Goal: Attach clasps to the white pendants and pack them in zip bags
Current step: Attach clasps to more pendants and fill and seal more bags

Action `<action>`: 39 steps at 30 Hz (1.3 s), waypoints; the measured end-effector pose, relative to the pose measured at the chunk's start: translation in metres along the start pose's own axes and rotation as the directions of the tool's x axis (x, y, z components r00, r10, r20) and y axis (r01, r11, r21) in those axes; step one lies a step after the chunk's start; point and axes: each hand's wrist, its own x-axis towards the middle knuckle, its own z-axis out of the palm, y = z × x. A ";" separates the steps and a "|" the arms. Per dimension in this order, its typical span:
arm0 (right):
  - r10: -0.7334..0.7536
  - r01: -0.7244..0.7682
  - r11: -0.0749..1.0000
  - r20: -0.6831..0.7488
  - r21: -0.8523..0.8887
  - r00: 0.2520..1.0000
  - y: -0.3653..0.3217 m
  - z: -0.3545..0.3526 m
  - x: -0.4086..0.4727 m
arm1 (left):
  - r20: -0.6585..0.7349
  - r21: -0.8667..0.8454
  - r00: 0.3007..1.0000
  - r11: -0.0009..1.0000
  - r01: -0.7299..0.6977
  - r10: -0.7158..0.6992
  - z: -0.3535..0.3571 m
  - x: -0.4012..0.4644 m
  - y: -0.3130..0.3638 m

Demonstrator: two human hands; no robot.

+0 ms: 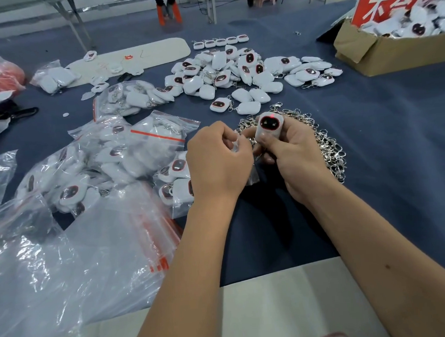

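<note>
Now right hand [291,153] fingers grip white pendant [269,127] upright; left hand [217,161] fingers pinch clasp [248,143].

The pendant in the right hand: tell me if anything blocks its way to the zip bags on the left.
Only the left hand, curled close beside the white pendant that the right hand holds, sits on that side. Beyond it, the filled zip bags lie directly on the blue table cover, with nothing else visible between.
</note>
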 end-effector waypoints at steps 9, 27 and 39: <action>0.020 -0.020 0.999 -0.001 0.045 1.000 -0.002 0.000 0.000 | 0.010 0.029 0.999 0.999 0.043 -0.044 -0.002 0.002 -0.002; -0.027 0.028 0.990 0.012 -0.141 1.000 0.001 0.004 -0.003 | -0.088 -0.254 0.989 0.963 0.091 -0.117 -0.011 0.006 0.002; -0.140 0.142 0.990 0.146 -0.007 0.979 -0.005 0.006 -0.006 | -0.252 -0.199 0.956 0.959 -0.201 0.149 -0.012 0.002 0.007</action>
